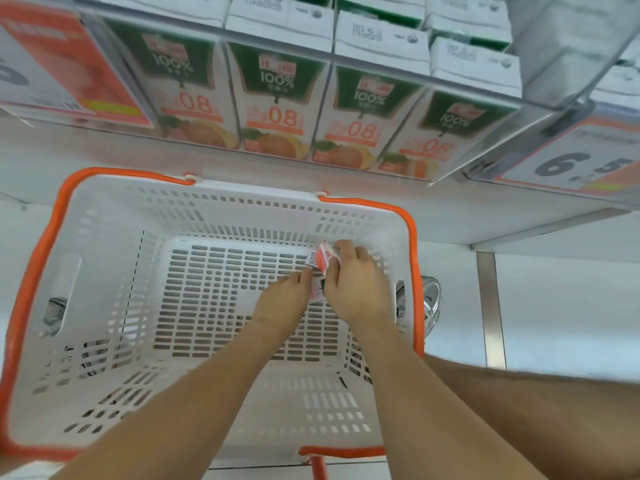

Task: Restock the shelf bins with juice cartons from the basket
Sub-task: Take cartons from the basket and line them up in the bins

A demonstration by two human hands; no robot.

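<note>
Gripping juice carton (320,262) in curled fingers of right hand (353,284) at basket's (412,233) two o'clock; left hand (285,301) touching it — hold unclear. Lift level, clear the rim, toward twelve o'clock shelf bins (330,57).

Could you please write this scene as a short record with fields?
basket: white, slotted walls, orange rim
juice carton: small, red and white, inside the basket toward its far right corner
right hand: fingers curled over the juice carton
left hand: at the carton's left side, fingers bent toward it; grip unclear
shelf cartons: front row of four, upright, green tops, behind a clear front
price label: at right, on the shelf edge
</note>
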